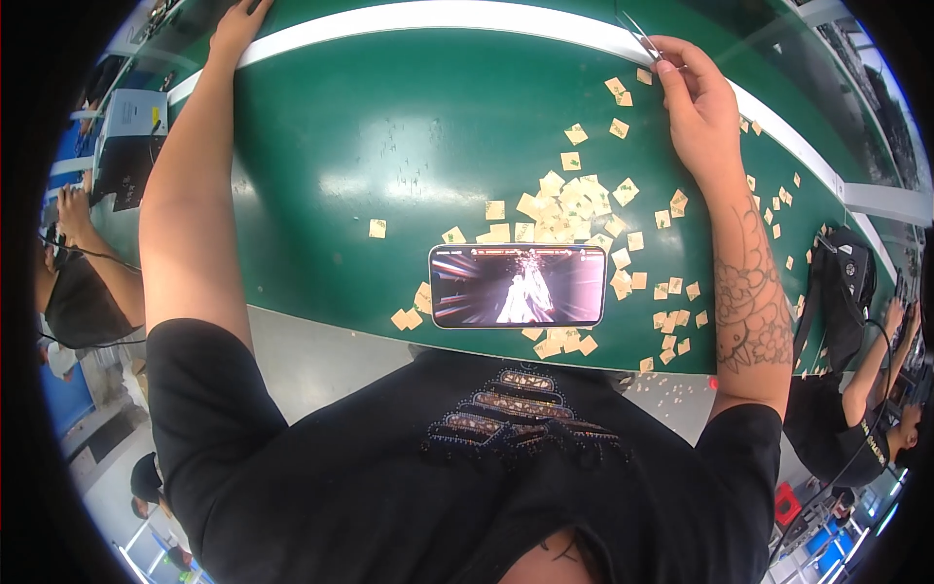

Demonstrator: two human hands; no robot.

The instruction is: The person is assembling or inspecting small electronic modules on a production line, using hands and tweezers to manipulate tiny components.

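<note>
My right hand (696, 97) is closed on a pair of metal tweezers (642, 41), whose tips point away toward the far white rail. My left hand (236, 31) lies at the far left by that rail. The picture's upper edge cuts it off, but the digits that show are apart, with nothing visible in them. Small cream paper squares with green marks (574, 200) form a loose heap on the green table (341, 185). Several single squares lie scattered below my right hand. A smartphone (518, 285) with a lit screen rests near the front edge, among the squares.
A white rail (438, 18) runs along the table's far side. At the right, a black bag (844, 292) lies near more scattered squares. A grey box (134, 112) stands at the far left. Other people (846, 428) sit on both sides.
</note>
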